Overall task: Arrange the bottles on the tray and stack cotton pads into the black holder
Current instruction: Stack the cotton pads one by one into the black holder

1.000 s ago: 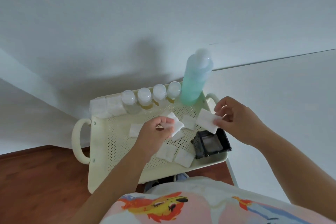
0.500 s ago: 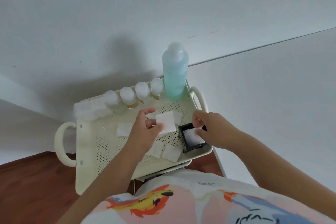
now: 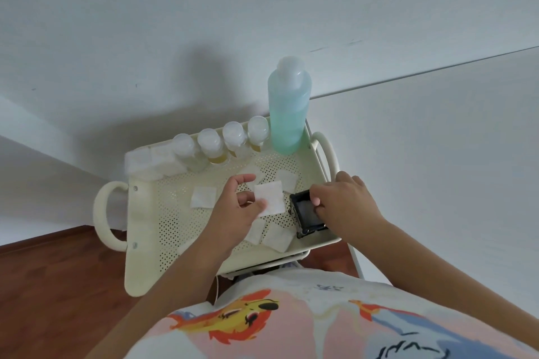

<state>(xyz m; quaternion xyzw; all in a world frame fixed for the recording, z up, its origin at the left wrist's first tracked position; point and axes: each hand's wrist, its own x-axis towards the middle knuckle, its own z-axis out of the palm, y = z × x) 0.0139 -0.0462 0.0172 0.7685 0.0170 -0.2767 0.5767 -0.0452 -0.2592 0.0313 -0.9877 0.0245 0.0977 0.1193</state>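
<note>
A cream perforated tray (image 3: 175,221) carries a tall blue-green bottle (image 3: 287,114) at its back right and several small clear bottles (image 3: 233,140) in a row beside it. My left hand (image 3: 236,213) pinches one white cotton pad (image 3: 269,198) above the tray's middle. The black holder (image 3: 306,214) sits at the tray's right front corner. My right hand (image 3: 347,204) rests on its right side, fingertips at the rim. Loose cotton pads lie on the tray: one to the left (image 3: 203,197), one near the bottle (image 3: 287,178), others in front (image 3: 277,237).
A pack of white pads (image 3: 150,162) stands at the tray's back left. The tray has looped handles, left (image 3: 103,216) and right (image 3: 326,148). White walls stand behind and to the right; brown wooden floor (image 3: 52,285) lies at the lower left. My patterned shirt fills the bottom.
The pad my right hand carried has gone down into the black holder, and that hand now rests on the holder's rim. My left hand lifted a pad and shifted it rightwards.
</note>
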